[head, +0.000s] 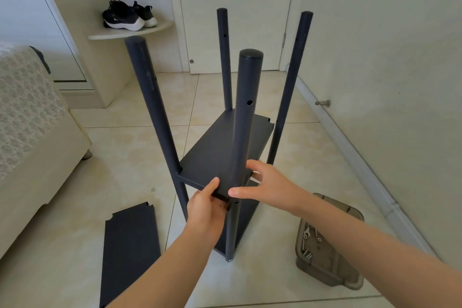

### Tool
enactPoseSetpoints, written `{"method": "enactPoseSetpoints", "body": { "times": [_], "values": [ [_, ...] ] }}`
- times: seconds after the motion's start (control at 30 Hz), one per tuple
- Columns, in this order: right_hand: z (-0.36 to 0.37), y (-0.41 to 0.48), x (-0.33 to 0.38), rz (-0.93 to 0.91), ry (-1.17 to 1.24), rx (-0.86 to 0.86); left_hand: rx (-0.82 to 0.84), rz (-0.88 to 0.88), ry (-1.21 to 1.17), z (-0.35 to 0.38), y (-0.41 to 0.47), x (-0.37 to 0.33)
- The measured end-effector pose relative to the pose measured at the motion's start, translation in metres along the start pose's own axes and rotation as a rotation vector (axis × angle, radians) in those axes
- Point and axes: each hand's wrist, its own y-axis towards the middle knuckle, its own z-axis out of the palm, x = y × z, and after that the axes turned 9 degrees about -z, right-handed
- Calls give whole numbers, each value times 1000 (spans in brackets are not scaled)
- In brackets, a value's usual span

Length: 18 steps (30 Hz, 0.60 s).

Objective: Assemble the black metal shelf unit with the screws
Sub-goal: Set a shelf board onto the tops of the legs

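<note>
The black metal shelf unit stands on the tiled floor with several upright round posts. A black shelf panel [215,157] sits between the posts at mid height, above a lower panel [246,222]. My left hand [207,205] grips the panel's near edge, thumb on top, right beside the near post [243,117]. My right hand [265,185] wraps around that near post at the panel's corner, thumb in front and fingers behind. A spare black panel [130,250] lies flat on the floor at the left. Screws [308,254] lie in a clear plastic tray [332,272] at the right.
A cream bed with a lace cover [27,117] stands at the left. A wall runs along the right with a door stop [323,103]. Behind the unit is a white door [237,7], and black sneakers [127,16] sit on a corner shelf.
</note>
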Motion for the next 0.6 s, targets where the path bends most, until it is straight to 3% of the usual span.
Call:
{"method": "enactPoseSetpoints", "body": {
  "times": [0.37,0.6],
  "values": [
    [-49,-6,-15,17,54,110,186,-99,16,8,12,13],
    [-40,-12,-24,8,23,17,213,-59,38,3,16,17]
  ]
}}
